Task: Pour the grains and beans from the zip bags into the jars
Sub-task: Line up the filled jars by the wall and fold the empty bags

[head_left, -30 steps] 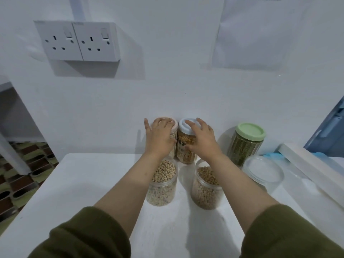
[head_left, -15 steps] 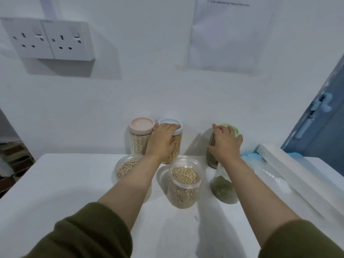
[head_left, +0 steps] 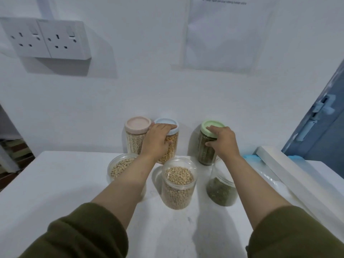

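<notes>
Three lidded jars stand against the wall: a pink-lidded jar (head_left: 136, 135) of pale grain, a blue-lidded jar (head_left: 170, 144) of yellow grain, and a green-lidded jar (head_left: 205, 144) of green beans. My left hand (head_left: 158, 140) grips the blue-lidded jar near its top. My right hand (head_left: 222, 142) grips the green-lidded jar, thumb on the glass and fingers over the lid. In front stand three open jars: one of pale beans (head_left: 119, 167) partly behind my left forearm, one of tan beans (head_left: 178, 185), and one with green beans (head_left: 220, 190) at its bottom.
The jars stand on a white table (head_left: 55, 183) against a white wall. A long white box (head_left: 290, 170) and clear plastic lie at the right edge. A double socket (head_left: 46, 39) and a paper sheet (head_left: 223, 32) hang on the wall. A blue door (head_left: 320, 138) is at right.
My left hand left the pink-lidded jar and took the blue-lidded jar. My right hand moved from the blue-lidded jar to the green-lidded jar. The view shifted right.
</notes>
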A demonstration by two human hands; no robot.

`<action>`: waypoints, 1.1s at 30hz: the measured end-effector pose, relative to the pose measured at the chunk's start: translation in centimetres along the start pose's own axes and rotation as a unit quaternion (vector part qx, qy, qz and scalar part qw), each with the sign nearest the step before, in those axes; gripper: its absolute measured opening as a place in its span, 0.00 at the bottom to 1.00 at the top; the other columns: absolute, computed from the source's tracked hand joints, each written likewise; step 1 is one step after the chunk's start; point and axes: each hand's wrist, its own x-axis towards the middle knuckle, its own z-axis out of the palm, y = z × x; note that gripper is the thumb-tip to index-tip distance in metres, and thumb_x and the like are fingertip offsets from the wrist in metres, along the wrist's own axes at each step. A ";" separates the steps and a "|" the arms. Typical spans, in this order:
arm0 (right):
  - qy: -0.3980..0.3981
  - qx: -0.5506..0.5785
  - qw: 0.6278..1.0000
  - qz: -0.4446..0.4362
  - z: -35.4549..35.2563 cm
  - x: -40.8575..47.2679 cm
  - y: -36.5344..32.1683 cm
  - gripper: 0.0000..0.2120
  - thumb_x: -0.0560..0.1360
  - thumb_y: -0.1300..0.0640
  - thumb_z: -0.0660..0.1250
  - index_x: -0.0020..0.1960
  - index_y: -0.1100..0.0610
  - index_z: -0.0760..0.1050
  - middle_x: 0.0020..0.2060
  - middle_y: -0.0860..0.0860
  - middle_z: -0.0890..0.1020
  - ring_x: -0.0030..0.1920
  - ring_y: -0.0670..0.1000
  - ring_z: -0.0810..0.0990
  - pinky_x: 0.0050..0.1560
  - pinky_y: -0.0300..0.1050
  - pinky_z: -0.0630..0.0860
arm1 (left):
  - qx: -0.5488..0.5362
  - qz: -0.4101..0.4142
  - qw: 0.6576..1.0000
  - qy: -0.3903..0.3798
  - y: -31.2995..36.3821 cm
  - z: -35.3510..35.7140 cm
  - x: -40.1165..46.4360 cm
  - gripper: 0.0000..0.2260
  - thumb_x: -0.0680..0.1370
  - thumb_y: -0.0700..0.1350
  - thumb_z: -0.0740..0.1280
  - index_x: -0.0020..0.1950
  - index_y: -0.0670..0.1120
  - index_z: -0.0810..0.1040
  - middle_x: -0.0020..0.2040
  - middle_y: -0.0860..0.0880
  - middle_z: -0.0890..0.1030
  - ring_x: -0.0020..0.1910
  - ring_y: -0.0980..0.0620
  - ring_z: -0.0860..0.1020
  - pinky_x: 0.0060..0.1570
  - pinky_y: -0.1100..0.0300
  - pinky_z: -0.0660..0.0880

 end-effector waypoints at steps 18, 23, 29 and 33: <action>-0.020 -0.028 0.991 -0.127 4.5 -0.4 -3.5 0.30 0.75 0.60 0.73 0.74 0.53 0.69 0.74 0.56 0.70 0.75 0.57 0.62 0.74 0.47 0.56 | 0.038 0.028 0.999 -0.013 0.3 -0.2 -0.3 0.27 0.76 0.41 0.72 0.74 0.49 0.70 0.70 0.49 0.74 0.73 0.48 0.67 0.77 0.48 0.54; 0.021 0.017 0.985 -0.173 4.2 -4.5 -5.8 0.27 0.76 0.56 0.70 0.74 0.50 0.70 0.74 0.55 0.70 0.76 0.59 0.59 0.77 0.53 0.53 | -0.029 0.037 0.996 0.077 1.7 -2.6 -4.2 0.19 0.77 0.41 0.66 0.68 0.47 0.76 0.69 0.49 0.75 0.72 0.49 0.67 0.76 0.51 0.50; -0.059 -0.025 0.989 -0.136 6.3 -11.6 -5.7 0.28 0.74 0.36 0.61 0.72 0.43 0.71 0.76 0.50 0.67 0.76 0.57 0.59 0.76 0.56 0.53 | 0.035 -0.031 0.992 0.119 -0.1 -5.1 -11.9 0.18 0.74 0.57 0.63 0.59 0.51 0.82 0.62 0.53 0.80 0.67 0.51 0.72 0.75 0.54 0.36; -0.001 -0.068 0.982 -0.176 8.1 -14.0 -4.8 0.23 0.74 0.40 0.60 0.65 0.47 0.78 0.66 0.51 0.78 0.67 0.60 0.72 0.69 0.62 0.66 | 0.027 -0.059 0.994 0.085 -2.5 -5.0 -14.6 0.17 0.73 0.61 0.64 0.54 0.52 0.83 0.58 0.57 0.80 0.63 0.56 0.74 0.75 0.46 0.46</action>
